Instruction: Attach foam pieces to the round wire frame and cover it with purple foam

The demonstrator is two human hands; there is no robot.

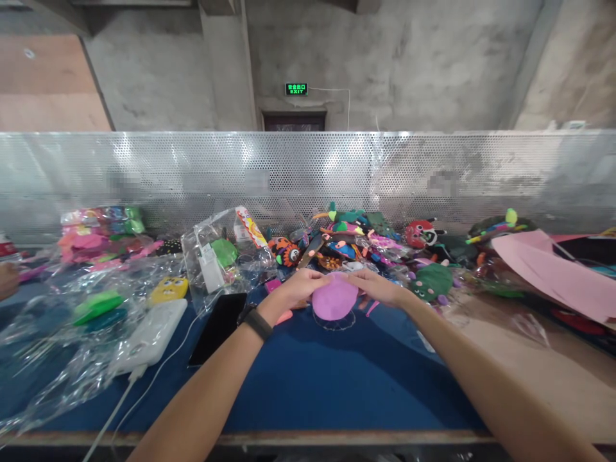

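Note:
A round, flat purple piece of felt-like material (335,300) is held up between my two hands above the blue tabletop. My left hand (303,287), with a dark band on its wrist, pinches the upper left edge. At the upper right edge, the fingers of my right hand (378,287) grip the same piece. Below the purple piece shows a thin, clear, loop-shaped outline (335,327); I cannot tell what it is. A thin pink strip (371,309) is just below my right hand.
Colourful felt toys (341,240) lie piled against the perforated metal partition (317,167). On the left are a dark phone (217,327), a white power bank (153,335) with a cable, and clear plastic bags (58,359). Pink sheets (553,269) lie right. Another person's hand (6,280) shows far left.

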